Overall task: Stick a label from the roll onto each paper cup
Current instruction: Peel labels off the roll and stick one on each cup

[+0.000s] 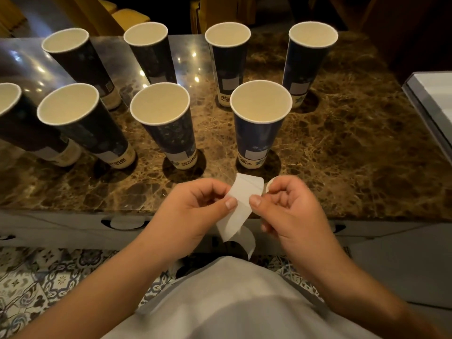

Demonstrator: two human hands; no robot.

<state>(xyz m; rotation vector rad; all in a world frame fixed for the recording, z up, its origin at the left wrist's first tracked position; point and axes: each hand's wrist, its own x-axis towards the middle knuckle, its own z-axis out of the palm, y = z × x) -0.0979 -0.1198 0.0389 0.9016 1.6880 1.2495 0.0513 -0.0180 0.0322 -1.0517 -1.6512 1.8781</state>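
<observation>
Peeling a label, both hands hold the white strip (241,204) between them, at the table edge. The left hand (195,214) pinches it with thumb and fingers; the right hand (288,206) pinches the other side, and the roll (269,185) seems tucked in its fingers. Beyond the hands stand eight cups (260,123), open and upright. Pale patches low on several may be labels or print; I cannot tell, so most work seems left.
</observation>
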